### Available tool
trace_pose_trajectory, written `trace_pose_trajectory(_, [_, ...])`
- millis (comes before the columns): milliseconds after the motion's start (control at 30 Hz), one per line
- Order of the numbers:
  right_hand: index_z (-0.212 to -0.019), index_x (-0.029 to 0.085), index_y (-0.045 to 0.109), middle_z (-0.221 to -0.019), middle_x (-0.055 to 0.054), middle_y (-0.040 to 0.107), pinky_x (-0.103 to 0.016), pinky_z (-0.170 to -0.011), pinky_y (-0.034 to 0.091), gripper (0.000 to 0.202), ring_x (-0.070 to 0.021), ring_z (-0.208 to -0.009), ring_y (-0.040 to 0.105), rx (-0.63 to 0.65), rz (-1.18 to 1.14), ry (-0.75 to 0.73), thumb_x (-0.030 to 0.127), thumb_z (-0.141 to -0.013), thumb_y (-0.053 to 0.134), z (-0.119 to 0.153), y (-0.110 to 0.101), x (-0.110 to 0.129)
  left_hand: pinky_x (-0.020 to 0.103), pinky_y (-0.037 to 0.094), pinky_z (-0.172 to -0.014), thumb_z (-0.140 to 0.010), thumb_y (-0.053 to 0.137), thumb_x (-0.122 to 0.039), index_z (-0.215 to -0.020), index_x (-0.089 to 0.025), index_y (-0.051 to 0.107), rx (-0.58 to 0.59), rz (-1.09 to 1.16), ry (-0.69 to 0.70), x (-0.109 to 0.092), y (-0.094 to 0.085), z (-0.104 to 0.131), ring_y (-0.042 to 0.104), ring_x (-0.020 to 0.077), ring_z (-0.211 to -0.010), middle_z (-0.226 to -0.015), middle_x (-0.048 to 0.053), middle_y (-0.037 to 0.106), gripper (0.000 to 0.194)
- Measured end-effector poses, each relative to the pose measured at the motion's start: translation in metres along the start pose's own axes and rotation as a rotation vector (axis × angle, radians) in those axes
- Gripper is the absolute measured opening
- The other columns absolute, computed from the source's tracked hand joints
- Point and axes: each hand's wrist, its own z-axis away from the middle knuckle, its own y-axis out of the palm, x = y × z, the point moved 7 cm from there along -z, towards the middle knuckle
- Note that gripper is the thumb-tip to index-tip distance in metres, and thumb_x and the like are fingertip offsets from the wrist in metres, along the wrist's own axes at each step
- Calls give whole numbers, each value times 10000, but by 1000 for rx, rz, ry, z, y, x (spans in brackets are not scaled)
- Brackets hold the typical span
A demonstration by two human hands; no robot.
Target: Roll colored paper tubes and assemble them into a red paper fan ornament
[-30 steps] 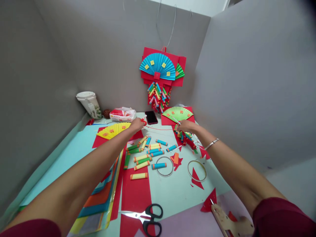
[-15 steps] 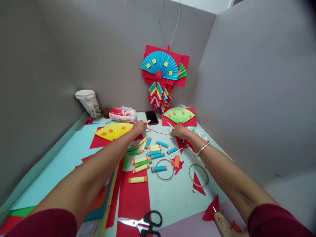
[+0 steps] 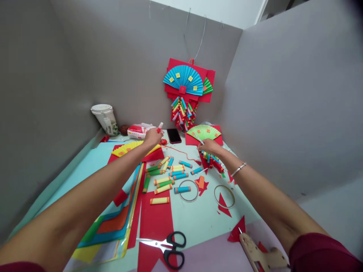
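Observation:
My left hand [image 3: 153, 136] is closed around a small red tube with a white tip [image 3: 160, 125], above the yellow pleated paper fan [image 3: 124, 149] and beside the tissue pack [image 3: 138, 131]. My right hand [image 3: 209, 146] pinches a thin white stick [image 3: 198, 139] in front of the light green fan [image 3: 204, 132] on red card. Between the hands a red string [image 3: 181, 152] lies loose on the table. Under my right wrist is a bunch of small coloured paper rolls [image 3: 212, 160]. More loose rolls [image 3: 163, 180] in yellow, green and blue lie nearer me.
Black-handled scissors [image 3: 170, 247] lie open at the front, on red paper. A glue gun [image 3: 262, 255] rests at front right. Two rings [image 3: 224, 196] lie mid-table. A phone [image 3: 174, 136] and a tilted white cup [image 3: 104, 119] are at the back. A fan ornament [image 3: 184, 79] hangs from a wire.
The red string, stretched between both hands before, now lies slack on the table. My left hand has moved up and left with the tube. The view has shifted slightly.

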Motion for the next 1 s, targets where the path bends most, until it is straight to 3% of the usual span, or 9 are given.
trace_pose_trajectory(133, [-1209, 167, 589, -1218, -87, 609, -426, -860, 543, 317, -228, -1027, 629, 51, 38, -14, 334, -939, 596, 2, 23, 4, 229, 456, -530, -911, 518, -254, -941, -123, 658, 23, 269, 37, -17, -20, 52, 563, 94, -539, -820, 40, 684, 193])
trace_pose_trajectory(233, [-1211, 174, 590, -1234, -96, 603, -423, -869, 541, 309, -222, -1033, 626, 84, 40, 0, 328, -942, 591, 0, 44, 4, 211, 379, -472, -846, 560, -298, -831, -155, 659, 61, 413, 69, -18, -33, 102, 503, 85, -474, -712, 13, 662, 175])
trace_pose_trajectory(333, [-1215, 170, 588, -1237, -100, 600, -422, -871, 540, 315, -224, -1036, 625, 85, 2, 22, 327, -941, 593, -1, 55, 3, 212, 340, -461, -806, 613, -394, -698, -168, 633, 121, 541, 26, -7, -39, 144, 461, 97, -462, -540, -18, 550, 251])
trace_pose_trajectory(433, [-1222, 165, 582, -1237, -100, 599, -431, -871, 539, 327, -228, -1039, 625, 67, -74, 52, 328, -939, 596, 1, 54, 2, 201, 316, -466, -770, 669, -370, -748, -175, 641, 164, 672, -78, 6, -36, 170, 417, 73, -470, -634, -19, 584, 198])
trace_pose_trajectory(600, [-1171, 156, 602, -1162, -82, 629, -397, -814, 557, 293, -206, -965, 644, 44, -298, 81, 338, -941, 593, 21, 42, 10, 192, 210, -427, -780, 683, -374, -700, -174, 582, 291, 818, -131, 3, -8, 188, 301, 55, -437, -526, -65, 430, 238])
trace_pose_trajectory(733, [-1003, 131, 658, -873, -30, 672, -260, -597, 508, 218, -132, -677, 613, -1, -551, 37, 316, -896, 617, 43, 38, 26, 194, 148, -412, -743, 715, -362, -645, -178, 511, 287, 945, -177, 2, 19, 183, 244, 46, -421, -489, -92, 330, 291])
trace_pose_trajectory(867, [-918, 141, 680, -622, 19, 607, -219, -447, 350, 201, -88, -473, 453, -58, -803, -18, 265, -775, 613, 67, 47, 45, 196, 134, -398, -683, 725, -368, -630, -183, 498, 227, 967, -231, 14, 43, 174, 260, 43, -405, -485, -93, 343, 298])
trace_pose_trajectory(1000, [-905, 167, 666, -591, 47, 574, -215, -435, 315, 240, -81, -439, 394, -80, -999, -49, 284, -707, 600, 91, 70, 65, 203, 153, -396, -673, 721, -406, -624, -182, 525, 210, 955, -269, 25, 58, 174, 267, 45, -383, -447, -90, 356, 302])
